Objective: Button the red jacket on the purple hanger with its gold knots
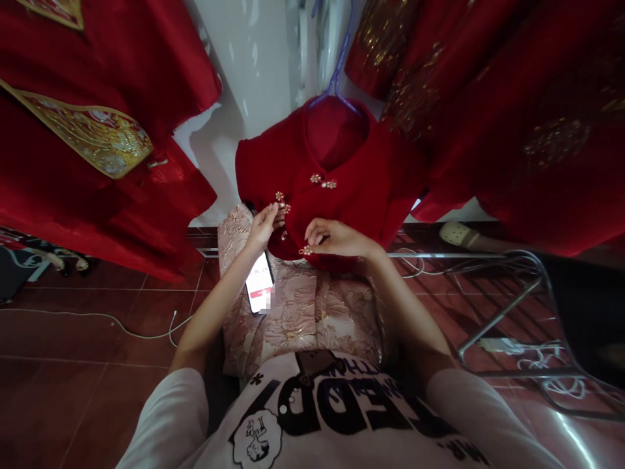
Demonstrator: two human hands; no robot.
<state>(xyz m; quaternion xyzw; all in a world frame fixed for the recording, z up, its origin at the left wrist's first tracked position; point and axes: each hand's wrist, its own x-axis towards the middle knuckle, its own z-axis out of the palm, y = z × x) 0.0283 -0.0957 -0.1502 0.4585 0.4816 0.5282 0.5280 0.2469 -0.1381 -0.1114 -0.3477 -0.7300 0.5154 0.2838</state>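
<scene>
A red short-sleeved top (342,156) hangs from a purple hanger (334,85) in front of me, its lower part resting on patterned pink fabric. Gold flower-shaped clasps (323,181) run from its neckline down one side. My left hand (263,228) pinches at the top's left edge, thumb and finger closed by one flower clasp (287,209). Near the hem is my right hand (339,238), fingers curled, its thumb and fingertip at another flower clasp (306,250). Whether that clasp is fastened is too small to tell.
A lit phone (260,286) lies on the pink patterned fabric (303,306), below my left hand. Red embroidered garments (107,137) hang left and right. A metal-framed chair (502,319) and white cables (551,365) occupy the right; someone's foot in a clog (456,234) shows behind.
</scene>
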